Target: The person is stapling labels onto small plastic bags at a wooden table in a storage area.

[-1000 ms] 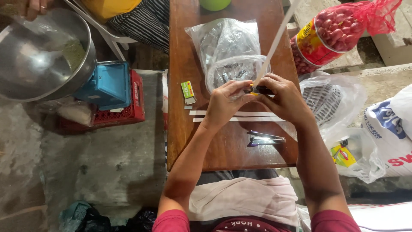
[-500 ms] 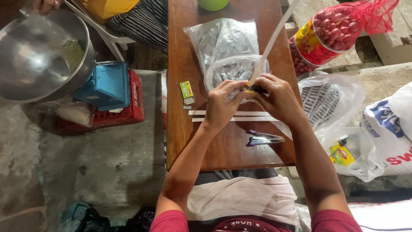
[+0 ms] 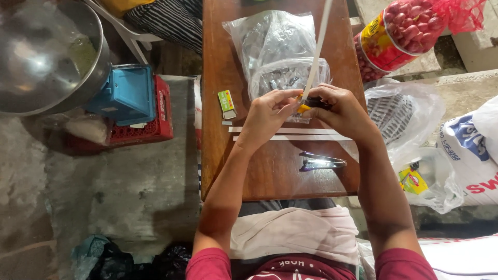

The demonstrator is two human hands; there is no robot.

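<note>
Since half a second ago my hands have barely shifted; the long white strip (image 3: 317,49) now stands a little more upright, running from my fingers up past the far edge of the counter (image 3: 275,171). My left hand (image 3: 267,115) is curled, thumb and forefinger pinching at the lower end of the strip, just beside a small yellow piece (image 3: 302,108) that shows between my hands. My right hand (image 3: 340,111) is clenched around a dark little tool whose make I cannot tell, pressed against that same end. Both hands hover just above a clear plastic bag (image 3: 282,78) of small dark bits, with a bigger clear bag (image 3: 270,39) behind it. Two more white strips (image 3: 290,134) lie flat across the counter near my wrists, a stapler (image 3: 321,162) rests nearer my lap, and a small green and yellow box (image 3: 226,102) sits to the left. I judge I am in the middle of working the strip's end, fixing or trimming it; the next move calls for a steady pinch so the strip does not slip.
</note>
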